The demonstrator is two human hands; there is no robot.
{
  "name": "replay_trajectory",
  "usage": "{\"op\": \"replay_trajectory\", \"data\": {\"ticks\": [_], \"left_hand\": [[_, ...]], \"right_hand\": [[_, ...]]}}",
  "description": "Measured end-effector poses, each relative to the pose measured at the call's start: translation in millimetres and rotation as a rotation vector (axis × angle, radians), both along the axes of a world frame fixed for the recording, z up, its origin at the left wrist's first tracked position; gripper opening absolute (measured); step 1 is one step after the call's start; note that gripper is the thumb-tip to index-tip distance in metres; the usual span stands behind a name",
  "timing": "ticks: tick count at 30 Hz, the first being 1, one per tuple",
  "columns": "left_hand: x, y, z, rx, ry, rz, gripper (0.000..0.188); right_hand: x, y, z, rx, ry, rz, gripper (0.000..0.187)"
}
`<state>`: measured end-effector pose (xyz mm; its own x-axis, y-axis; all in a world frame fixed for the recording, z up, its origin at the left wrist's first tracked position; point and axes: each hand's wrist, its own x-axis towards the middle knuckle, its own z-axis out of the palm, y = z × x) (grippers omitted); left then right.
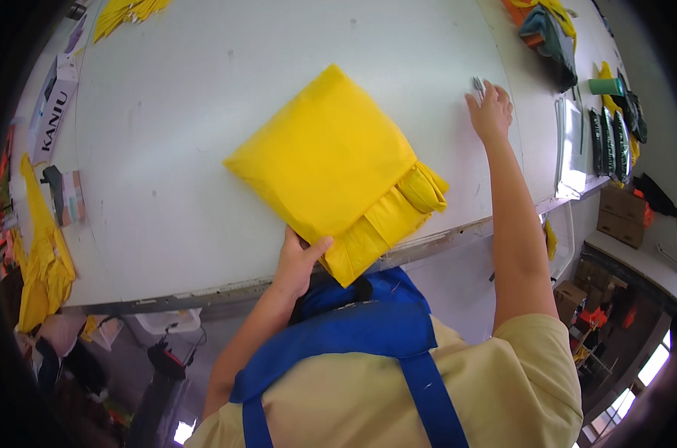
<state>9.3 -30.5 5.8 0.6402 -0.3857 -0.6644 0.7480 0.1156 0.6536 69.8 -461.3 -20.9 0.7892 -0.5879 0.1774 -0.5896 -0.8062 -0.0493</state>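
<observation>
One folded yellow fabric bundle (331, 168), square in outline with its corners pointing up and down, lies in the middle of the frame on the large white work table (204, 112). Its lower right edge shows two rolled or layered folds of the same yellow cloth, and its lowest corner hangs just past the table's near edge.

The left hand (300, 257), in the lower middle of the frame, grips the bundle's lower left edge, thumb on top of the cloth and fingers beneath it, so it holds the fabric in a narrow pinch. The right hand (491, 112), in the upper right, reaches out flat over the table well apart from the bundle; its fingertips meet one small silvery metal object (477, 84), too small to identify, and I cannot tell whether the fingers have closed on it or merely touch it.

At the upper left lie one long white box (55, 101) and, above it, one heap of yellow cloth (129, 11). One more mass of yellow fabric (44, 261) hangs along the left edge of the frame. At the upper right sit one pile of orange, yellow and grey-green garments (547, 26), one green cylinder (606, 86), and about three dark flat packets (611, 138) side by side. Two brown cardboard boxes (621, 215) stand stacked at the right.
</observation>
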Motion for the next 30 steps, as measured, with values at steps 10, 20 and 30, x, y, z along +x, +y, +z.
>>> {"op": "replay_trajectory", "data": {"ticks": [10,20,30], "left_hand": [[-25,-17,1,-0.210,0.000,0.205,0.072],[-52,-1,1,0.012,-0.187,-0.177,0.071],[-52,9,1,0.100,-0.213,-0.195,0.068]], "right_hand": [[-74,92,57,1.717,0.391,0.252,0.079],[-125,161,49,1.260,0.124,0.200,0.042],[-166,178,19,1.192,-0.065,-0.177,0.035]]}}
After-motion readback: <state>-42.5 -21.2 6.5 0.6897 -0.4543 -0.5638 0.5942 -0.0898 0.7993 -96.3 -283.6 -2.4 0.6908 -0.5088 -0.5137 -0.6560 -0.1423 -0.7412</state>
